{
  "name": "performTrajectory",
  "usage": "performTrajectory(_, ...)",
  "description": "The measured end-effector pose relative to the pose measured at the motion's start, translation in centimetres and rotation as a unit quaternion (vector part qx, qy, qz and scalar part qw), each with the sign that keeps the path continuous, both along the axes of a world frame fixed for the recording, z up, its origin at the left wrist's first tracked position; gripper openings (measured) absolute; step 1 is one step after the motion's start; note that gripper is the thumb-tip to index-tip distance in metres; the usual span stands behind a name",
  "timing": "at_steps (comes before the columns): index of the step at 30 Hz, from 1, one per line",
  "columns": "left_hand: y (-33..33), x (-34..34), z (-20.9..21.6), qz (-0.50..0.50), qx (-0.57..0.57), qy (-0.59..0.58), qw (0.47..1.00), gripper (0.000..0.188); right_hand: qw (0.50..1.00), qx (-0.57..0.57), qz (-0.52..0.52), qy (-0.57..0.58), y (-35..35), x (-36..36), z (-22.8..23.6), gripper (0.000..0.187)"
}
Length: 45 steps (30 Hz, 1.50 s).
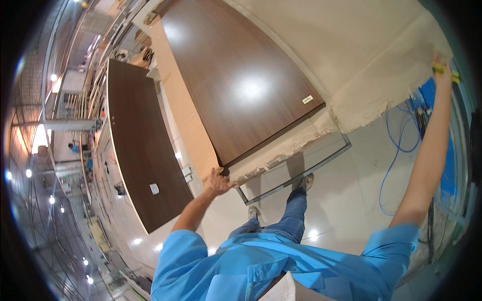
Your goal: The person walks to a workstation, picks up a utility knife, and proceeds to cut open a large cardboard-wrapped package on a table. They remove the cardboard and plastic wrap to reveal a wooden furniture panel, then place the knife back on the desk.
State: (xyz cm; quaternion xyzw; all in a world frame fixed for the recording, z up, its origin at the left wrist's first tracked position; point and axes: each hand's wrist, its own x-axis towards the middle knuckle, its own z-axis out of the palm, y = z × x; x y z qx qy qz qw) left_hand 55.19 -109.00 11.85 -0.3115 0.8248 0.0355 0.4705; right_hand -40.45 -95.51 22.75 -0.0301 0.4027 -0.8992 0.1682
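Note:
A long dark brown wood-grain panel point(241, 75) lies on a sheet of brown cardboard point(361, 55), with a small pale label near its near right corner. My left hand point(219, 183) is at the panel's near left corner, its fingers closed over the end of a long cardboard flap point(186, 110) that runs along the panel's left side. Stretched far out to the right, my right hand point(442, 75) grips a small yellow and dark tool point(446, 71) beside the cardboard's right edge. The tool's exact kind is too small to make out.
Another dark brown panel point(143, 145) with a white paper square stands to the left. A grey metal frame point(301, 173) sits under the cardboard's ragged near edge, close to my feet. Blue tubing point(396, 145) hangs at the right, beside a blue machine part point(447, 155).

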Motion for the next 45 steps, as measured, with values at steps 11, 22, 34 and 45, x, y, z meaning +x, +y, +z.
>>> performTrajectory(11, -5.7, 9.8, 4.2, 0.211, -0.166, -0.028, 0.963, 0.062, 0.934, 0.306, 0.071, -0.169, 14.5, 37.2, -29.4, 0.009)
performTrajectory(22, -6.5, 27.7, 0.3, 0.461, -0.169, 0.277, 0.826, 0.035, 0.81, 0.529, 0.046, -0.25, 32.9, 74.8, -27.7, 0.01)
performTrajectory(34, 6.2, 35.7, -16.1, 0.749, -0.043, 0.412, 0.518, 0.03, 0.754, 0.62, 0.216, -0.017, 24.4, 87.5, -16.5, 0.01)
performTrajectory(45, -9.3, 31.1, -4.3, 0.569, -0.014, 0.695, 0.44, 0.03, 0.81, 0.512, 0.247, 0.143, 5.9, 89.4, -4.3, 0.017)
